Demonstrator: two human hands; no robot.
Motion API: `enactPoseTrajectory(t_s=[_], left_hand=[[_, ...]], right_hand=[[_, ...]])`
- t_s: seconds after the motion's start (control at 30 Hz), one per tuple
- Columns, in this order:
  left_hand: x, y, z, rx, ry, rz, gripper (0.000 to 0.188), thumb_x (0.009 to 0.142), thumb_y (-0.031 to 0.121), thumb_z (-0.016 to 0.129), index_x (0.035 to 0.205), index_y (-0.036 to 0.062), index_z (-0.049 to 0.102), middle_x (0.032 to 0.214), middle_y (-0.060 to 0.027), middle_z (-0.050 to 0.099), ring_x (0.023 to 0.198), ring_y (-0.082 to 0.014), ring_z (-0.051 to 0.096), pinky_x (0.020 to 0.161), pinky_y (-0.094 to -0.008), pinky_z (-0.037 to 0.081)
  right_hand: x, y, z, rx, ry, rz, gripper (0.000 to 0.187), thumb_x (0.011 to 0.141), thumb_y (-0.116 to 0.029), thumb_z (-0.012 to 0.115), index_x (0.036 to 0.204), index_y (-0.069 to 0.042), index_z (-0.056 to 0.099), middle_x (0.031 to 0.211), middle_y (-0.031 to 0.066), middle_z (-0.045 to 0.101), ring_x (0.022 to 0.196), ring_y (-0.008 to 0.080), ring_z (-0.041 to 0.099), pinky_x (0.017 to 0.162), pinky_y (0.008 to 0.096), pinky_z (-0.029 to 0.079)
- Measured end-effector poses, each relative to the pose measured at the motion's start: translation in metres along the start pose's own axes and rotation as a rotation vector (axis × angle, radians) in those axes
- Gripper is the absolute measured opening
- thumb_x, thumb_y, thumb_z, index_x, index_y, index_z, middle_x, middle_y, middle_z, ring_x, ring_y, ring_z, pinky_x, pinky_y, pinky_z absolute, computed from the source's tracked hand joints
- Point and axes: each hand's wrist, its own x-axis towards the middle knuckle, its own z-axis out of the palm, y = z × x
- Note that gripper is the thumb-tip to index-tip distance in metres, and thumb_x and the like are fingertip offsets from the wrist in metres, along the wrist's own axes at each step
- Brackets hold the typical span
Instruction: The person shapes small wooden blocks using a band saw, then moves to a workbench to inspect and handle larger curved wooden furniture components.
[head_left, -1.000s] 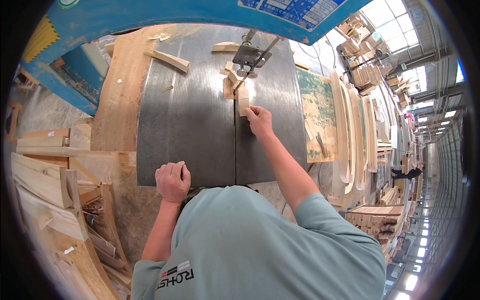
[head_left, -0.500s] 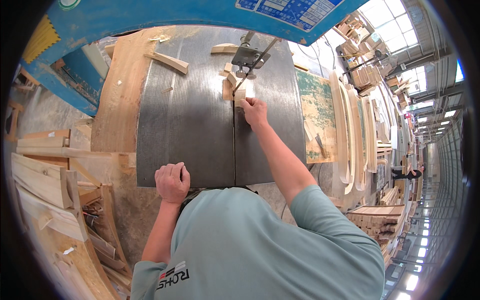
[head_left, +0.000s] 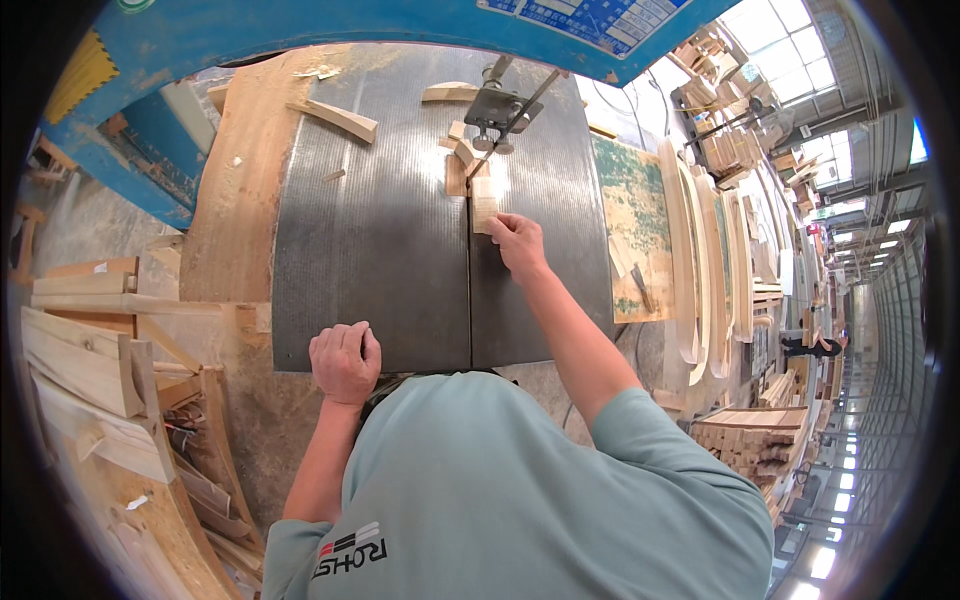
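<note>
My right hand [head_left: 516, 245] pinches the near end of a small pale wood block [head_left: 484, 203]. The block lies flat on the dark ribbed table [head_left: 370, 250] of a bandsaw, just right of the slot. Its far end is close to the thin blade, below the metal blade guide [head_left: 500, 110]. Left of the blade, a short brownish offcut [head_left: 456, 174] lies on the table, with smaller scraps beside it. My left hand [head_left: 345, 362] rests in a loose fist at the table's front left edge, with nothing seen in it.
Curved wood pieces [head_left: 340, 122] lie farther back on the table, below the blue saw frame [head_left: 350, 25]. A wooden board [head_left: 235, 190] adjoins on the left, a worn green board [head_left: 635, 220] on the right. Stacked lumber [head_left: 90, 370] stands at left; long curved parts [head_left: 700, 260] at right.
My right hand has drawn the wood block a short way toward me along the slot. More of the block now shows. My left hand stays in place.
</note>
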Motion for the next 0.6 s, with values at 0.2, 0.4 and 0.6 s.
enactPoseTrajectory(t_s=[0.2,0.4,0.6], left_hand=[[0.0,0.002,0.001,-0.008,-0.003,-0.015,0.007,0.08,0.011,0.071,0.087,0.0123,0.068,0.076,-0.0012,0.059,0.07,-0.0225,0.057,0.066,-0.0379,0.042],[0.0,0.001,0.001,-0.009,-0.004,-0.011,0.009,0.08,0.011,0.071,0.088,0.0123,0.068,0.076,-0.001,0.06,0.071,-0.0226,0.058,0.068,-0.0377,0.043],[0.0,0.0,-0.001,-0.015,-0.008,-0.014,0.01,0.08,0.01,0.071,0.089,0.0124,0.068,0.076,-0.001,0.06,0.072,-0.0226,0.059,0.068,-0.0378,0.043]], right_hand=[[0.0,0.002,-0.028,0.284,-0.103,0.109,0.021,0.098,-0.022,0.07,0.106,-0.002,0.071,0.082,-0.0027,0.064,0.067,0.0048,0.052,0.058,0.0203,0.04],[0.009,-0.003,-0.03,0.258,-0.115,0.139,0.024,0.098,-0.022,0.068,0.108,0.0,0.071,0.08,-0.0026,0.062,0.068,0.0044,0.051,0.059,0.0197,0.039],[0.02,-0.007,-0.023,0.136,-0.049,0.15,0.025,0.096,-0.021,0.069,0.108,0.001,0.071,0.079,-0.002,0.062,0.068,0.0046,0.052,0.058,0.0212,0.04]])
